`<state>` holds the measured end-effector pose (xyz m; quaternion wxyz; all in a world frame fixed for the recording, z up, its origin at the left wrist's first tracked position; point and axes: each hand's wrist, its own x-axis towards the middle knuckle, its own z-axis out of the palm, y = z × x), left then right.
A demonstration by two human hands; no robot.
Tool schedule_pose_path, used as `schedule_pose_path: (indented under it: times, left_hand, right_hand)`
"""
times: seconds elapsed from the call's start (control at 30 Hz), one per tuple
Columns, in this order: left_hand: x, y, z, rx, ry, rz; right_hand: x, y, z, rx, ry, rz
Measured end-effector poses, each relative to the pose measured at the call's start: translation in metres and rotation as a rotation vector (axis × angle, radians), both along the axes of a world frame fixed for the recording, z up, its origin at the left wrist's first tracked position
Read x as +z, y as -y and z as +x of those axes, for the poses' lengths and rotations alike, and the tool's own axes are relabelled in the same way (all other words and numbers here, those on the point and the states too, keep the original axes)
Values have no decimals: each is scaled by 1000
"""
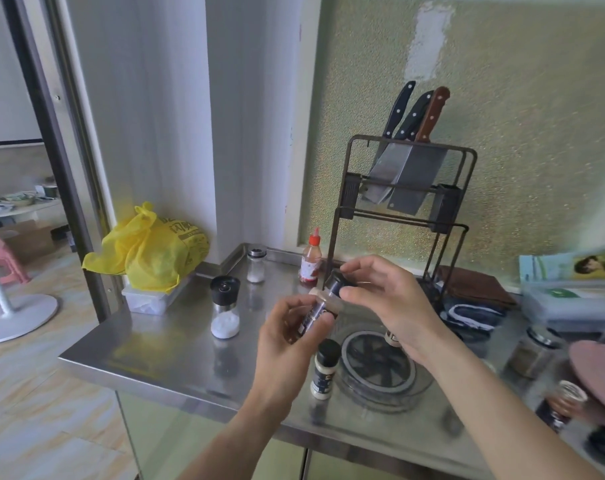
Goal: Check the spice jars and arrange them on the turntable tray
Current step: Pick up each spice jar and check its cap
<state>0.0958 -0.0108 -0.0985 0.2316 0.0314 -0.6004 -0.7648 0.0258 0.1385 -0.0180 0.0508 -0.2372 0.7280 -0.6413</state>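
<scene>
Two hands meet over the middle of the steel worktop (162, 344), sharing one small spice jar (320, 306) that lies tilted between them, cap end pointing far and right. The left hand (287, 334) wraps thumb and fingers round the jar's dark label, steadying the body, while the right hand (387, 299) pinches the black cap (337, 282) between thumb and fingertips; that split grip looks like a twist to test or open the lid, which suits the checking part of the task. Just below them, near the front edge, a second jar (325, 370) with pale powder and a black cap stands upright, touching or just beside the left rim of the clear turntable tray (377, 396). The tray looks almost bare; one small thing shows under the right wrist, though whether it sits on the tray is hard to tell, so most of the arranging seems still to be done. To the right, blurred, two glass jars (533, 351) and (564, 403) wait by a pink lid. Left of the hands stands a salt grinder (225, 311), and farther back a small shaker (256, 265) and a red sauce bottle (310, 259). Farthest, against the wall, a knife rack (403, 188) keeps its blades clear of the working space, with a yellow bag (148, 251) at the far left corner.
</scene>
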Motion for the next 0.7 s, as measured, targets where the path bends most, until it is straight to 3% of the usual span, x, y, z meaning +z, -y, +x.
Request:
schedule_pose_path:
  times: [0.1, 0.2, 0.53, 0.7]
  left_hand:
    - [5, -5, 0, -159, 42, 224]
    - [12, -7, 1, -259, 94, 319]
    - [-3, -1, 3, -211, 41, 288]
    - [-5, 1, -1, -207, 40, 270]
  right_hand:
    - [3, -7, -1, 63, -14, 17]
    - [9, -13, -2, 106, 1, 61]
    - [15, -14, -5, 39, -116, 375]
    - [23, -18, -5, 143, -108, 414]
